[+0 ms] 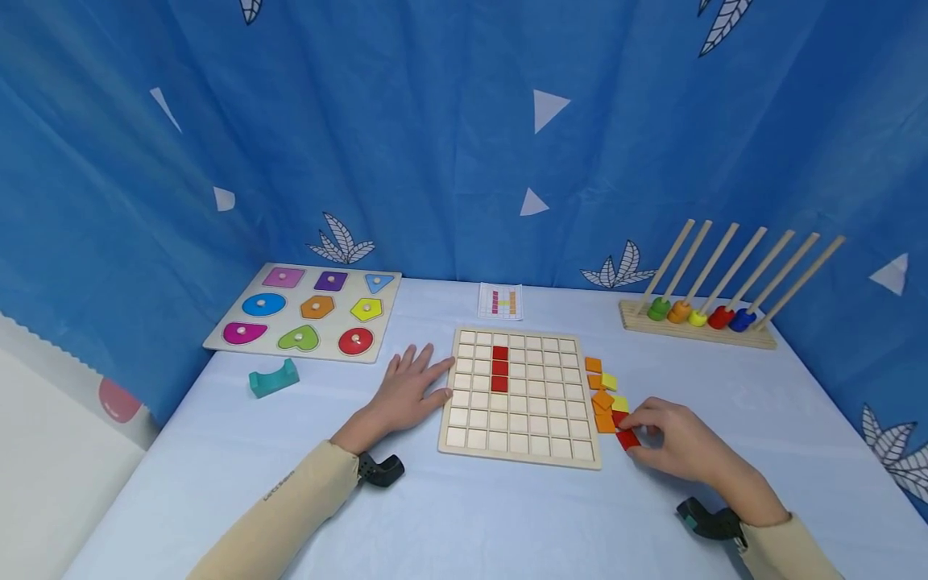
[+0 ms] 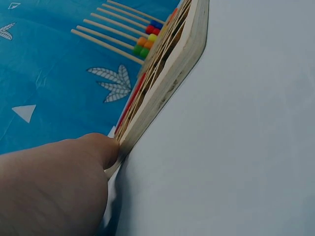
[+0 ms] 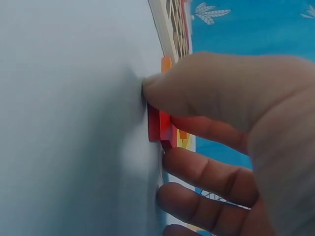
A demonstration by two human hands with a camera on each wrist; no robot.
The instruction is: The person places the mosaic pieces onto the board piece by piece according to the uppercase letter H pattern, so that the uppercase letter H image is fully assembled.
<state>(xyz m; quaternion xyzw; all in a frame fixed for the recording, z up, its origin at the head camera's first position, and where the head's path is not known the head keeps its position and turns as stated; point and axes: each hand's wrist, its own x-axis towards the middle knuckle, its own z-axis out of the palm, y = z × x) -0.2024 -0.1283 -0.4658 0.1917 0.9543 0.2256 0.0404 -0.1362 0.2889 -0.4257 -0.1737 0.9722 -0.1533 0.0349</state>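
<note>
A square wooden grid board lies on the table, with three red tiles in a column in its upper left part. My left hand rests flat with spread fingers, its index finger and thumb against the board's left edge; the left wrist view shows the thumb at that edge. Right of the board, my right hand pinches a red tile between thumb and index finger, low over the table. Another red tile lies beside it, among orange tiles and yellow tiles.
Behind the board lies a small pattern card. A shape puzzle board is at the back left, with a teal curved block before it. At the back right stands a peg rack with coloured beads. A blue curtain hangs behind.
</note>
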